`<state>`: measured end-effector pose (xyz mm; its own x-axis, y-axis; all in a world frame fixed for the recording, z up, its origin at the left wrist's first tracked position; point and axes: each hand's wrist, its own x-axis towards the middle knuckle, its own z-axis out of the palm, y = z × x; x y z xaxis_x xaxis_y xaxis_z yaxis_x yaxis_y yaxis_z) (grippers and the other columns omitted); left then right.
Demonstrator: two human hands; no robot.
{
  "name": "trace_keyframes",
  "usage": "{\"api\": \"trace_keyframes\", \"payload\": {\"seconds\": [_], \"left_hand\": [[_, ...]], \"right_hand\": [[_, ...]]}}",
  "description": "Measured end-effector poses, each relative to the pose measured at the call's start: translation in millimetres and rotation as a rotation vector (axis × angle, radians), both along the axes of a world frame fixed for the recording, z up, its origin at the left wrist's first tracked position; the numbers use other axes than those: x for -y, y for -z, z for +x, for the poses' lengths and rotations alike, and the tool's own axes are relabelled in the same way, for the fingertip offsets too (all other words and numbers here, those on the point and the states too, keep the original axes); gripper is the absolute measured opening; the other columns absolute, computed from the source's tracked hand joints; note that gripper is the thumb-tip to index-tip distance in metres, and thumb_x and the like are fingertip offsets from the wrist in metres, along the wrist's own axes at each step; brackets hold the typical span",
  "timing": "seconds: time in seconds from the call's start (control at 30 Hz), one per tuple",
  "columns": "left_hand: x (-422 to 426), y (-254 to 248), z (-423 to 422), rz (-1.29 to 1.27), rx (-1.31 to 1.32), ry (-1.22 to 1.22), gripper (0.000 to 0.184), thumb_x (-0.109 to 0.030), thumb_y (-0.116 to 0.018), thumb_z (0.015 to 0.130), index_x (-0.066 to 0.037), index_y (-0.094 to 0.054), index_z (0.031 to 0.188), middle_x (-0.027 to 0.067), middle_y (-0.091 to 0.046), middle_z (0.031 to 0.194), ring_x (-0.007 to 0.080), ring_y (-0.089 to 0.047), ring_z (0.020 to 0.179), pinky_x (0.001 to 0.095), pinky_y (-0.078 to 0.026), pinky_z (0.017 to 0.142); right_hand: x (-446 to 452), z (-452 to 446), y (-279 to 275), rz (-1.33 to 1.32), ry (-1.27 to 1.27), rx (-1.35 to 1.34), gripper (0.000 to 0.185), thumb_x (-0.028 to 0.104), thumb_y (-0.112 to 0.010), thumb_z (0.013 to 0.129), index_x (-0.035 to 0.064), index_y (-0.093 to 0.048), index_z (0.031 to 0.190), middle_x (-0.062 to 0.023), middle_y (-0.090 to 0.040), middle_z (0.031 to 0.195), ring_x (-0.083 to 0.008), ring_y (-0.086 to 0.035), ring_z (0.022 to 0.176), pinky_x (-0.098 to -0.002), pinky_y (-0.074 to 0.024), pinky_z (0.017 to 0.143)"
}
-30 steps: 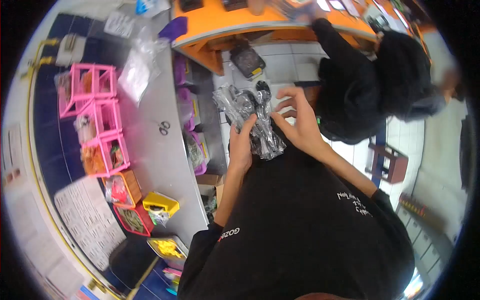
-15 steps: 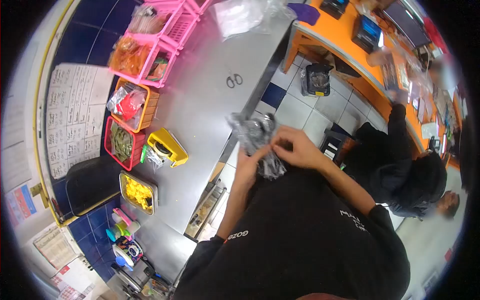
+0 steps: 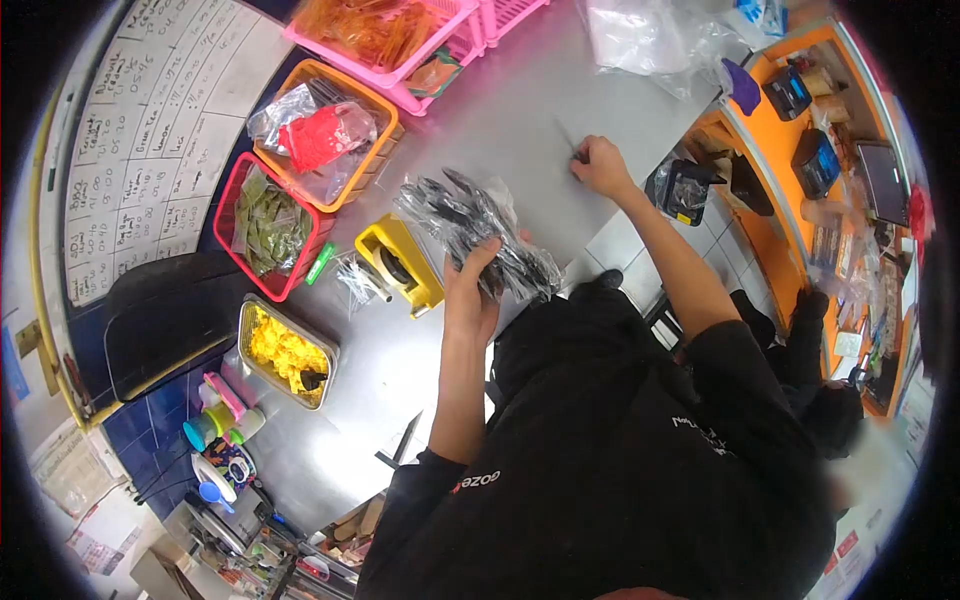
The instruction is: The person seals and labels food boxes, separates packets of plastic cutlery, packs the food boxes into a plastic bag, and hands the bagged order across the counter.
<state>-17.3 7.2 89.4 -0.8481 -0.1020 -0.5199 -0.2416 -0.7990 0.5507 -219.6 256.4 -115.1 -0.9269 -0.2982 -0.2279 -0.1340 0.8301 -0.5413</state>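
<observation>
My left hand grips a clear plastic bag packed with long black pieces that look like plastic cutlery. The bag is over the metal table's near edge, beside a yellow tape dispenser. Further out, my right hand is closed around the handles of a pair of scissors at the table top. Only the thin blades show past the fingers; the handles are mostly covered.
On the left stand an orange basket with plastic packets, a red basket with green packets and a metal tray of yellow contents. A pink basket is at the back. Another person in dark clothes is at right.
My right hand has left the bag and reached out to the scissors on the table. My left hand has carried the bag toward the table. The view has turned toward the table.
</observation>
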Motion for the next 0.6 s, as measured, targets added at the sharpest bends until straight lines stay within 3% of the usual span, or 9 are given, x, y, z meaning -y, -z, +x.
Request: {"api": "trace_keyframes", "payload": {"seconds": [0.03, 0.1, 0.13, 0.2, 0.3, 0.4, 0.47, 0.6], "left_hand": [[4.2, 0.7, -1.7, -0.028, -0.009, -0.002, 0.049, -0.002, -0.070, 0.093, 0.002, -0.054, 0.139, 0.0151, -0.069, 0.123, 0.0332, -0.072, 0.113, 0.0473, -0.059, 0.100], [10.1, 1.1, -8.0, -0.044, -0.015, -0.009, 0.052, 0.001, -0.069, 0.091, 0.000, -0.053, 0.141, 0.0140, -0.068, 0.123, 0.0340, -0.072, 0.113, 0.0478, -0.058, 0.102], [11.2, -1.6, -10.5, -0.015, -0.021, -0.029, 0.055, 0.006, -0.073, 0.088, 0.001, -0.054, 0.139, 0.0147, -0.069, 0.121, 0.0316, -0.072, 0.112, 0.0462, -0.060, 0.099], [12.3, -4.1, -14.7, 0.023, -0.014, -0.052, 0.057, 0.010, -0.077, 0.085, 0.002, -0.054, 0.137, 0.0153, -0.070, 0.119, 0.0291, -0.073, 0.110, 0.0446, -0.061, 0.095], [8.7, -10.6, -22.9, -0.086, -0.008, -0.048, 0.059, 0.014, -0.081, 0.082, 0.002, -0.055, 0.134, 0.0124, -0.071, 0.114, 0.0238, -0.073, 0.103, 0.0391, -0.062, 0.093], [3.3, -13.1, -25.8, -0.157, -0.026, -0.017, 0.060, 0.015, -0.080, 0.082, 0.002, -0.055, 0.135, 0.0118, -0.071, 0.115, 0.0229, -0.073, 0.102, 0.0386, -0.061, 0.092], [-3.1, -20.8, -28.0, -0.174, -0.022, -0.019, 0.060, 0.016, -0.080, 0.082, 0.002, -0.054, 0.135, 0.0113, -0.070, 0.115, 0.0213, -0.072, 0.102, 0.0368, -0.060, 0.092], [-16.4, -30.4, -32.3, -0.249, -0.083, -0.036, 0.059, 0.014, -0.080, 0.083, 0.002, -0.053, 0.134, 0.0113, -0.070, 0.116, 0.0207, -0.072, 0.101, 0.0354, -0.060, 0.091]], "right_hand": [[6.6, 6.0, -15.4, 0.009, -0.005, 0.002, 0.039, 0.020, -0.074, 0.088, 0.0019, -0.056, 0.117, -0.0265, -0.070, 0.105, -0.0370, -0.071, 0.103, -0.0503, -0.0590, 0.080], [13.3, 27.0, -57.5, -0.366, 0.257, 0.365, 0.029, 0.015, -0.072, 0.094, 0.0044, -0.051, 0.111, -0.0173, -0.068, 0.099, -0.0253, -0.072, 0.090, -0.0407, -0.0588, 0.066], [17.7, 38.7, -80.2, -0.353, 0.257, 0.373, 0.029, 0.015, -0.072, 0.094, 0.0044, -0.051, 0.111, -0.0173, -0.068, 0.099, -0.0253, -0.072, 0.090, -0.0407, -0.0588, 0.066], [27.0, 60.6, -126.8, -0.890, 0.314, 0.551, 0.019, 0.009, -0.065, 0.101, 0.0076, -0.048, 0.108, -0.0082, -0.063, 0.094, -0.0155, -0.067, 0.079, -0.0311, -0.0540, 0.056], [32.5, 91.5, -184.8, -0.901, 0.219, 0.478, 0.016, 0.008, -0.062, 0.106, 0.0094, -0.047, 0.112, -0.0023, -0.058, 0.091, -0.0126, -0.064, 0.073, -0.0275, -0.0527, 0.054], [32.9, 112.6, -244.2, -0.969, 0.190, 0.588, 0.017, 0.010, -0.060, 0.108, 0.0116, -0.044, 0.113, -0.0044, -0.059, 0.094, -0.0147, -0.066, 0.080, -0.0298, -0.0535, 0.047], [28.2, 123.5, -268.6, -1.018, 0.241, 0.826, 0.016, 0.014, -0.060, 0.109, 0.0116, -0.045, 0.113, -0.0075, -0.064, 0.095, -0.0184, -0.070, 0.082, -0.0303, -0.0573, 0.051], [10.4, 134.7, -291.0, -0.978, 0.246, 0.846, 0.014, 0.017, -0.057, 0.112, 0.0091, -0.046, 0.114, -0.0099, -0.068, 0.103, -0.0188, -0.073, 0.085, -0.0305, -0.0595, 0.057]]}}
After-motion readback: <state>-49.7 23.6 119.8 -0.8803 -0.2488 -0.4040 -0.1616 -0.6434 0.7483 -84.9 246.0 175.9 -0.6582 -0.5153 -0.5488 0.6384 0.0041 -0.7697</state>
